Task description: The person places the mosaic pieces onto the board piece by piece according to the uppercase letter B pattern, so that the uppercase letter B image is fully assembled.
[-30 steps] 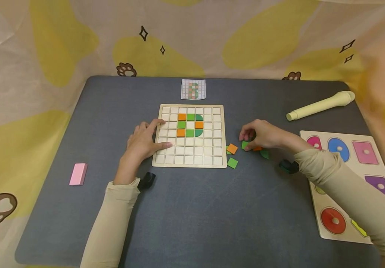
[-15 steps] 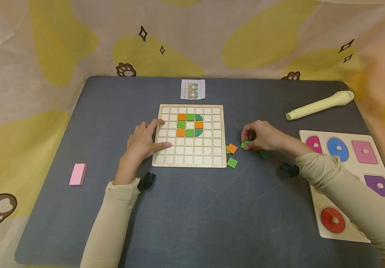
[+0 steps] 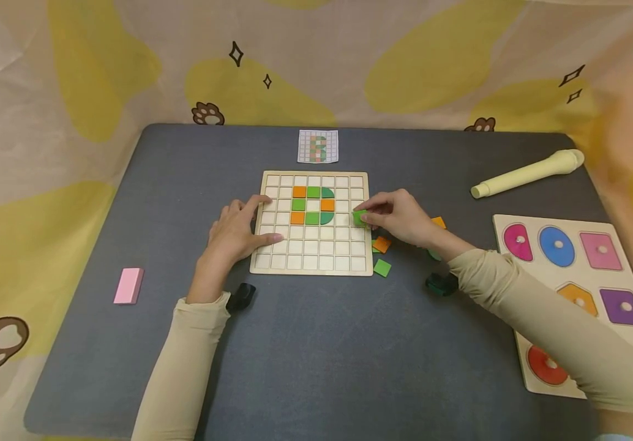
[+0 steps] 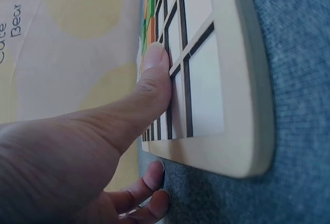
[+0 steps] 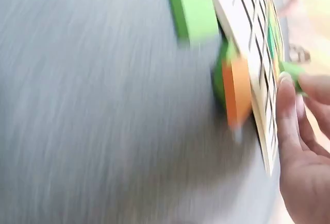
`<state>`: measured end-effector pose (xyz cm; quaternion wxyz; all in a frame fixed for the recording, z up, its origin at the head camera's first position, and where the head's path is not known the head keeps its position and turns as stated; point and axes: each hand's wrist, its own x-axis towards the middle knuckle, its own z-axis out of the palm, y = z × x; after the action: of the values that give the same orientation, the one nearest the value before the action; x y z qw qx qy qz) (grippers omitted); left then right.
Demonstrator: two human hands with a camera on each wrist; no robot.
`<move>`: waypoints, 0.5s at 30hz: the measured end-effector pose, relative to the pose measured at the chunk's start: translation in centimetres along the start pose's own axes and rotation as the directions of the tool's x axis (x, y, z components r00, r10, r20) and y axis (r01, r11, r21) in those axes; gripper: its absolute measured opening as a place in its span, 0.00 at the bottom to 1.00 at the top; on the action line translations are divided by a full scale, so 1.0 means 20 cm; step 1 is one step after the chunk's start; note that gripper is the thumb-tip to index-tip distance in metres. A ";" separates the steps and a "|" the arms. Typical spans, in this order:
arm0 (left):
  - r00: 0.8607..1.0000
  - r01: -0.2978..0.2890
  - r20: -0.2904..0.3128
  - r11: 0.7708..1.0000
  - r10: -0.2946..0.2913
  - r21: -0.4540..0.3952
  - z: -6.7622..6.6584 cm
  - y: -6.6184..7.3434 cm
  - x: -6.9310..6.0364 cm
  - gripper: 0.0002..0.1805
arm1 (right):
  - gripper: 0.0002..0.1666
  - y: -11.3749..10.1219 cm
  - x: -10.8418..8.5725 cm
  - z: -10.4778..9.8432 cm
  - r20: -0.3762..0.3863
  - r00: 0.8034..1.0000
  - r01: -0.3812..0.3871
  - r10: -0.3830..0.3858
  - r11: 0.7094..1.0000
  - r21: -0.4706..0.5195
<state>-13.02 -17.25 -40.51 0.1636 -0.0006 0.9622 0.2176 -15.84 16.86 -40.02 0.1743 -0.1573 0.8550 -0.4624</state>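
A wooden grid board [image 3: 311, 263] lies on the dark table, with orange, green and dark green tiles set in its upper middle cells. My left hand [image 3: 231, 236] rests on the board's left edge; its thumb [image 4: 154, 62] lies flat on the top face in the left wrist view. Over the right side of the board, my right hand [image 3: 401, 215] pinches a green square tile [image 3: 359, 218] between thumb and fingers. Beside the board's right edge lie an orange tile [image 3: 382, 244] and a green tile [image 3: 382, 267]. Other loose tiles are partly hidden under my right wrist.
A small pattern card [image 3: 318, 146] lies behind the board. To the right are a pale yellow microphone-shaped object [image 3: 527, 174] and a knobbed shape puzzle [image 3: 531, 275], partly covered by my right sleeve. A pink block [image 3: 128, 286] sits at the left.
My right hand has picked the green square tile up from the loose pile and carried it left over the board's right side. The left hand stays in place.
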 end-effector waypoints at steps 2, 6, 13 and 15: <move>1.000 0.000 0.000 1.000 0.000 0.001 0.00 0.00 0.00 0.48 | 0.12 -0.03 0.03 0.06 -0.016 1.000 0.001 -0.001 1.000 0.014; 1.000 0.001 -0.002 1.000 -0.001 -0.002 0.00 0.00 0.01 0.48 | 0.08 -0.08 0.07 0.19 -0.050 0.998 0.046 -0.045 0.999 0.022; 1.000 0.003 0.000 1.000 -0.003 -0.015 0.01 -0.01 0.01 0.48 | 0.03 -0.14 0.13 0.36 -0.081 0.995 0.063 -0.060 0.997 0.040; 1.000 0.004 0.002 1.000 -0.004 -0.014 0.01 -0.01 0.01 0.48 | 0.03 -0.16 0.15 0.39 -0.087 0.995 0.049 -0.045 0.998 0.041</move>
<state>-13.14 -17.29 -40.73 0.1651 -0.0035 0.9605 0.2241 -14.64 8.20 -41.79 0.1296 -0.1533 0.8478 -0.4909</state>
